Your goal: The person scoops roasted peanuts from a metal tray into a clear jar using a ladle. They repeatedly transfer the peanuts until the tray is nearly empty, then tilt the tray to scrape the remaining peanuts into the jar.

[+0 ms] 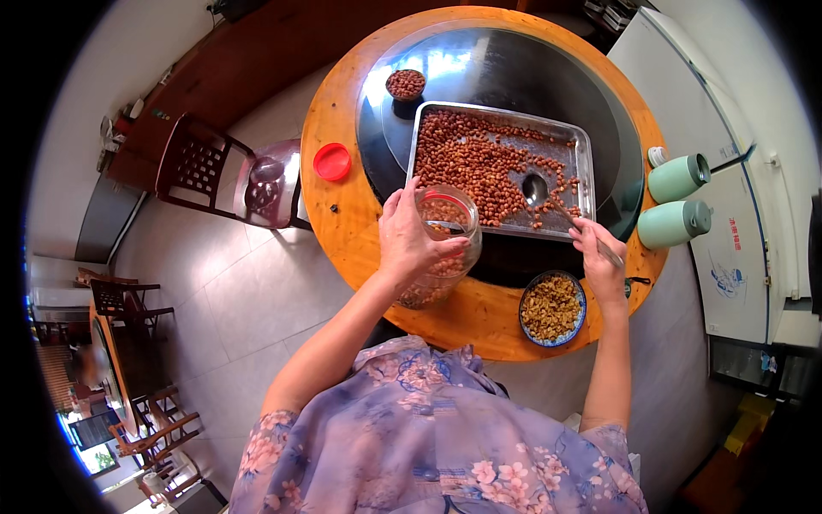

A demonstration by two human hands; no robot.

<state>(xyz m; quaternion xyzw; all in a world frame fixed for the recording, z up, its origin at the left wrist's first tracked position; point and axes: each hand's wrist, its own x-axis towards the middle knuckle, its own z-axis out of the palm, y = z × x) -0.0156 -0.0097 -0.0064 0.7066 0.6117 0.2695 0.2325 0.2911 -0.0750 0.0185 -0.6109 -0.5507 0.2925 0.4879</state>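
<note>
My left hand (417, 238) grips the neck of a wide-mouthed clear jar (459, 257), partly filled with reddish-brown nuts. The jar stands on the table's near edge, its mouth uncovered. My right hand (597, 254) is closed on the handle of a metal spoon (535, 189), whose bowl rests over a bare patch in the metal tray (585, 173). Reddish-brown nuts (469, 164), most likely peanuts, cover much of the tray, heaped at its left. Below my right hand, a blue-patterned bowl (581, 321) holds yellowish-brown pieces that look like walnut.
A small bowl of nuts (406, 84) sits behind the tray. On the round wooden table's rim (334, 238) lie a red lid (332, 162) and, at the right, two green flasks (674, 225) (677, 180). A wooden chair (192, 164) stands left, a white freezer (738, 257) right.
</note>
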